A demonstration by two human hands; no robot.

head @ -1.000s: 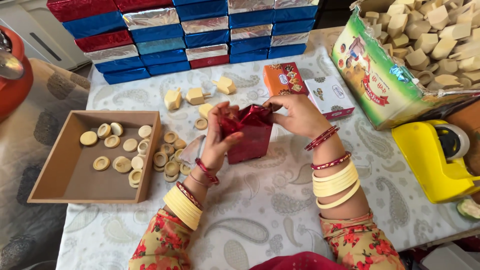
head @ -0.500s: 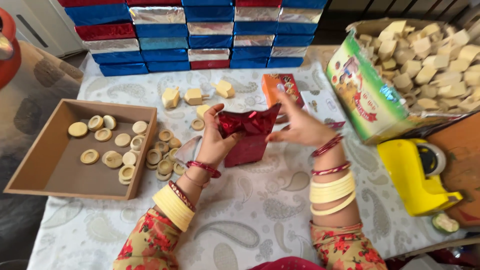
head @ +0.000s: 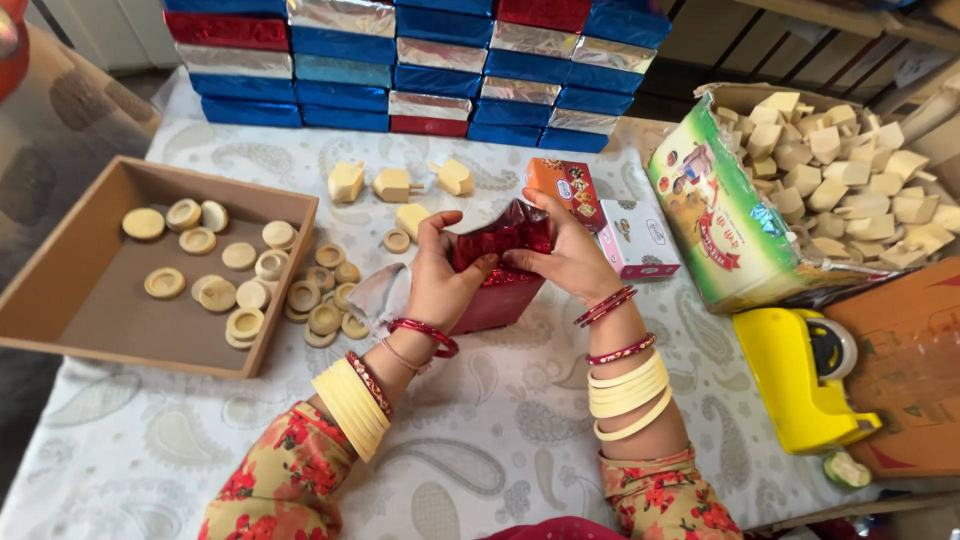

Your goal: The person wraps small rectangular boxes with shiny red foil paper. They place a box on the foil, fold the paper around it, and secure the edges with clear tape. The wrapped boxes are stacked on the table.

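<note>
A small box wrapped in shiny red foil (head: 500,270) stands on the patterned tablecloth (head: 500,440) in the middle. My left hand (head: 437,275) grips its left top edge, fingers pressing the foil flap. My right hand (head: 562,255) holds the right top edge and pinches the crinkled red foil down. Both wrists wear cream and red bangles. A clear plastic scrap (head: 378,292) lies just left of my left hand.
A cardboard tray (head: 60,300) with several round wooden discs sits at the left, more discs (head: 325,300) beside it. Wooden tops (head: 392,185), an orange card box (head: 567,190), a white box (head: 640,240), a carton of wooden pieces (head: 720,210), a yellow tape dispenser (head: 800,380) and stacked foil boxes (head: 400,70) surround the hands.
Both hands have pressed the red foil lower and flatter over the box top. The camera view has shifted slightly.
</note>
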